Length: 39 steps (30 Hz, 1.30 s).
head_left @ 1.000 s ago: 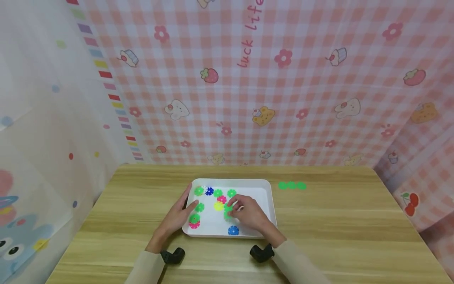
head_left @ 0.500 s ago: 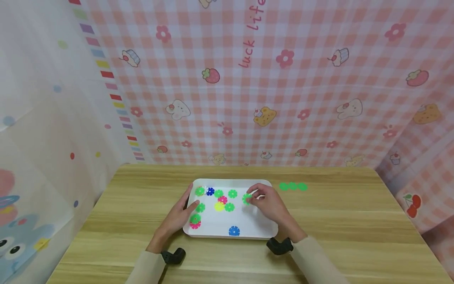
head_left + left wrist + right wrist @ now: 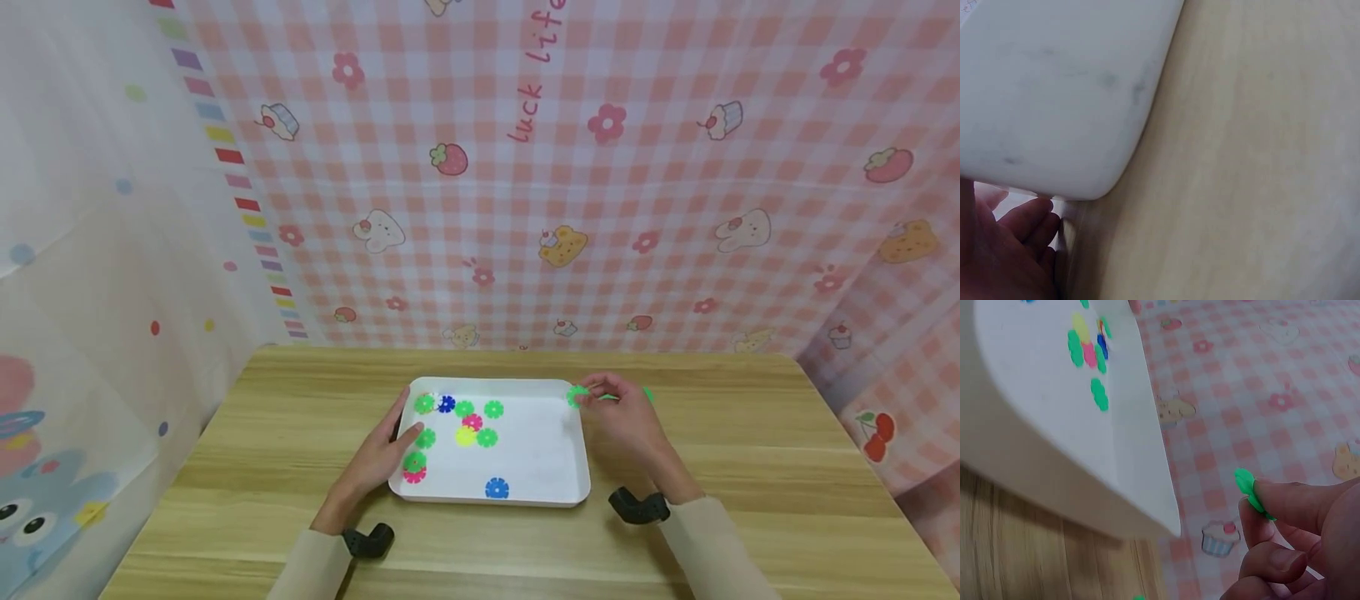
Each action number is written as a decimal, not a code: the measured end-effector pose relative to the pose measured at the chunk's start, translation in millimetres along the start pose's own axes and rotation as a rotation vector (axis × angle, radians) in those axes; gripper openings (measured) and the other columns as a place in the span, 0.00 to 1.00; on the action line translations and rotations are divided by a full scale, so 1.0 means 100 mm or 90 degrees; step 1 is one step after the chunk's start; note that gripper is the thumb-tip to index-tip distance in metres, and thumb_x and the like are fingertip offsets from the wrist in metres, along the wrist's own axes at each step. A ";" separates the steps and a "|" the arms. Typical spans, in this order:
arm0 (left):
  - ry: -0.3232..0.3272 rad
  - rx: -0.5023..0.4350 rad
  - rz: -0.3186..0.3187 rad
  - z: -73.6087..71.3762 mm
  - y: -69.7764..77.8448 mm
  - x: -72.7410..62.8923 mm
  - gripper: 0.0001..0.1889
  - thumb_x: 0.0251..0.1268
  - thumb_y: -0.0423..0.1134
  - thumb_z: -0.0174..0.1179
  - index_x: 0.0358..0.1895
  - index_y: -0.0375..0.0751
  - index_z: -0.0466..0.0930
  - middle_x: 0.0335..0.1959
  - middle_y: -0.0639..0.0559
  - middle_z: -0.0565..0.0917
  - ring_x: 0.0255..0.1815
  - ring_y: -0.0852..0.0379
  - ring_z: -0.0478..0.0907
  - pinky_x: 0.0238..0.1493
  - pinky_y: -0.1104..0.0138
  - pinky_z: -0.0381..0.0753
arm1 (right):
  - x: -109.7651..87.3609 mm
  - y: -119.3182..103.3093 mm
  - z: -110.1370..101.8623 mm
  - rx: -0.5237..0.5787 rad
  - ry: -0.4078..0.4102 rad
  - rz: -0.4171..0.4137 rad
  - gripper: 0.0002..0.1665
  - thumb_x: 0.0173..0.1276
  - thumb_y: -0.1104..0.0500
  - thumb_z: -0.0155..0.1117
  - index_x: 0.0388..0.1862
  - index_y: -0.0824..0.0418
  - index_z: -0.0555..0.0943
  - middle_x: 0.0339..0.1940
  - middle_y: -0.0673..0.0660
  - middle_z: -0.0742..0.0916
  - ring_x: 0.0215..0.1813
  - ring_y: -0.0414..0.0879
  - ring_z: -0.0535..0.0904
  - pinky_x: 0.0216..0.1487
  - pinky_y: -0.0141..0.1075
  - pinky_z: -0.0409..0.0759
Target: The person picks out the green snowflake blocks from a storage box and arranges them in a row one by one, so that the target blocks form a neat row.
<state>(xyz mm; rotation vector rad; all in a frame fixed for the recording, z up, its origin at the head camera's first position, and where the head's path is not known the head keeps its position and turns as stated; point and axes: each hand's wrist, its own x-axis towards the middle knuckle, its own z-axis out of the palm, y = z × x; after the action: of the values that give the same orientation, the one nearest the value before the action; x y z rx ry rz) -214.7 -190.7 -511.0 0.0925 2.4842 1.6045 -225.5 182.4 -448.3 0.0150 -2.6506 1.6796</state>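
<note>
Pinched between the thumb and fingertips of my right hand [image 3: 626, 415] is a green notched snowflake disc [image 3: 577, 396], held just over the right rim of the white tray [image 3: 540, 467]. The right wrist view shows this disc [image 3: 1249, 487] edge-on, above the tray's corner. My left hand [image 3: 382, 450] grips the tray's left side, thumb over the rim and fingers along the outer wall. Inside the tray lie several discs, among them a yellow disc [image 3: 466, 436], a pink disc [image 3: 472, 422], a light blue disc [image 3: 497, 488], a dark blue disc [image 3: 446, 404] and several green ones.
On the wooden table [image 3: 750, 467], right of the tray, green discs [image 3: 648, 395] lie mostly hidden behind my right hand. A pink checked cloth [image 3: 487, 208] hangs at the table's back edge. Black wrist cameras [image 3: 637, 506] sit on both wrists.
My right hand has lifted a green disc from the tray's middle and carried it right, to the tray's rim near the green discs outside. The left hand stays on the tray.
</note>
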 end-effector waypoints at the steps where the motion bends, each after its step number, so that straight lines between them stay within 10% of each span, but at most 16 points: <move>1: -0.001 0.000 0.001 0.00 0.00 0.00 0.36 0.79 0.48 0.49 0.81 0.57 0.40 0.82 0.50 0.44 0.82 0.47 0.38 0.79 0.48 0.40 | 0.01 0.03 -0.04 -0.003 0.009 0.000 0.13 0.69 0.58 0.66 0.50 0.60 0.81 0.41 0.57 0.85 0.42 0.48 0.81 0.38 0.32 0.79; 20: -0.007 0.010 -0.003 -0.02 0.06 -0.03 0.36 0.79 0.48 0.48 0.81 0.57 0.39 0.82 0.50 0.43 0.82 0.47 0.37 0.79 0.49 0.39 | 0.14 0.50 -0.63 -0.036 0.093 0.048 0.23 0.72 0.47 0.63 0.58 0.60 0.78 0.42 0.54 0.86 0.40 0.42 0.76 0.32 0.29 0.73; 39: 0.002 0.012 -0.008 0.00 0.01 -0.01 0.36 0.79 0.49 0.48 0.81 0.59 0.40 0.82 0.52 0.43 0.82 0.48 0.37 0.79 0.49 0.39 | 0.28 0.94 -0.79 0.006 0.236 0.108 0.17 0.70 0.58 0.66 0.52 0.67 0.80 0.24 0.36 0.81 0.28 0.31 0.74 0.27 0.27 0.71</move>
<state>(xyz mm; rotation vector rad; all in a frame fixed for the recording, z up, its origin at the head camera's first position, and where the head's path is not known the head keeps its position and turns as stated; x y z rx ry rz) -213.6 -190.3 -510.4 0.0763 2.4969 1.5774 -254.5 293.3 -499.5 -0.4835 -2.4205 1.5533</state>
